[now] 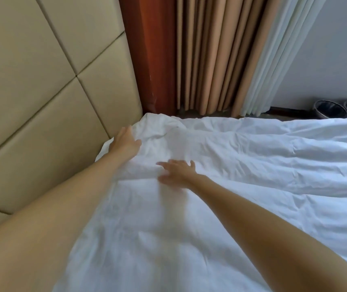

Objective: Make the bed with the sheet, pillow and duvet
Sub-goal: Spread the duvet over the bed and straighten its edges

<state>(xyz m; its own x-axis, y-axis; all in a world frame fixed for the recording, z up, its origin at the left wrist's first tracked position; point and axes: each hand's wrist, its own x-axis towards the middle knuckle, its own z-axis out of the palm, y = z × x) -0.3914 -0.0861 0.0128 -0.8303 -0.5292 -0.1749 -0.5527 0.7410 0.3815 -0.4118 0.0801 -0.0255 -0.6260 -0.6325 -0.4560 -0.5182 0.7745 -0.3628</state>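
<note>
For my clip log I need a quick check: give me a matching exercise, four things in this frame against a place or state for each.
1. left hand
2. right hand
3. padded headboard
4. dark bins

A. on the floor past the bed, far right
B. fingers spread, flat on the white bedding
C. at the bedding's corner by the headboard
D. beige panels, left side

Pairs: 1-C, 2-B, 3-D, 4-A

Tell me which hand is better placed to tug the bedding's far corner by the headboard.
Left, probably. The left hand rests on the white bedding beside the headboard, nearest that corner; the right hand lies flat nearer the bed's middle.
</note>
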